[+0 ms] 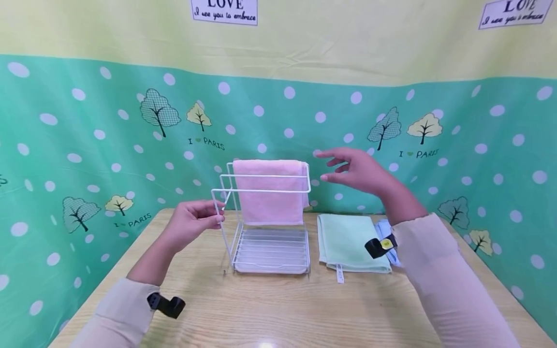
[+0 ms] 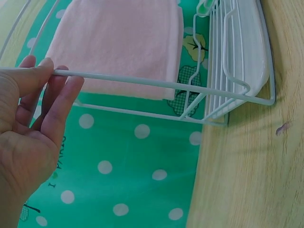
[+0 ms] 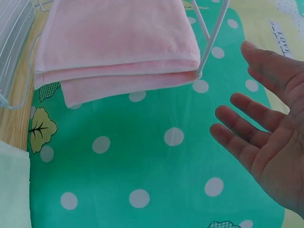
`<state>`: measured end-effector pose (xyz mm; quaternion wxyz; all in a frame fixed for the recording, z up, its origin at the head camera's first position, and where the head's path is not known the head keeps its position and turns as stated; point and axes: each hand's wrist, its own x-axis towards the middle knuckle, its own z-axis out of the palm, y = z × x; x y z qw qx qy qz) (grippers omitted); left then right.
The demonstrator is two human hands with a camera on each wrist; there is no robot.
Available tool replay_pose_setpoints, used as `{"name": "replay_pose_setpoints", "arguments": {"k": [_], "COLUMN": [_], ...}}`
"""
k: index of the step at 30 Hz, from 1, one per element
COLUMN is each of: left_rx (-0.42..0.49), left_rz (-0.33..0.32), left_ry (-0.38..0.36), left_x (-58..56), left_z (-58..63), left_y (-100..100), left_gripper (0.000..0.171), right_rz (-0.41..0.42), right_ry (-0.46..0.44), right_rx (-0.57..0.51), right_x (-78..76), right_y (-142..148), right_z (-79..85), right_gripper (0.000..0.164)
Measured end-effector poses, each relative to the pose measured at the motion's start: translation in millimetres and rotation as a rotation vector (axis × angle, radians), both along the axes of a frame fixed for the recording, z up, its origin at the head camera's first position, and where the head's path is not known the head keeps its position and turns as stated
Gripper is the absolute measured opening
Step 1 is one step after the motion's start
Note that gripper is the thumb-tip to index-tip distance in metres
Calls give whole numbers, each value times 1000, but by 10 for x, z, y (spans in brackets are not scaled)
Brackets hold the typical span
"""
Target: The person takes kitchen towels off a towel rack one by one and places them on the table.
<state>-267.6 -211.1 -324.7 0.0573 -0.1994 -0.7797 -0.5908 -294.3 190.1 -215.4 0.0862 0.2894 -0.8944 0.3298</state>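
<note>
A white wire rack [image 1: 226,232] with several top bars and a tray at its base stands on the table. Over its rearmost bar hangs a folded pink towel [image 1: 271,193], its layered edge [image 3: 128,69] showing in the right wrist view. My left hand [image 1: 193,220] pinches the rack's front left upright between thumb and fingers; the left wrist view shows that grip on the white rod [image 2: 128,80]. To the right of the rack my right hand [image 1: 357,169] is raised, fingers spread and holding nothing, a little apart from the towel.
A folded pale green towel [image 1: 348,239] with a white tag lies on the table right of the rack. Part of a blue cloth [image 1: 384,226] shows beside it, partly behind the right wrist. A polka-dot curtain [image 1: 278,125] stands behind and at both sides.
</note>
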Motion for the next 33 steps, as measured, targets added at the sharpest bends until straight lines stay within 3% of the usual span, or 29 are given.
{"name": "replay_pose_setpoints", "arguments": {"k": [15,33], "left_rx": [-13,-18], "left_rz": [4,2], "left_ry": [7,-9], "left_x": [-9,-14], "left_z": [25,-7], "left_y": [-6,6], "left_gripper": [29,28], "right_rz": [6,3], "right_ry": [-44,-81], "right_rx": [-9,-80], "right_x": [-51,-236], "right_y": [-278,-420], "right_z": [219,216], "right_gripper": [53,49]}}
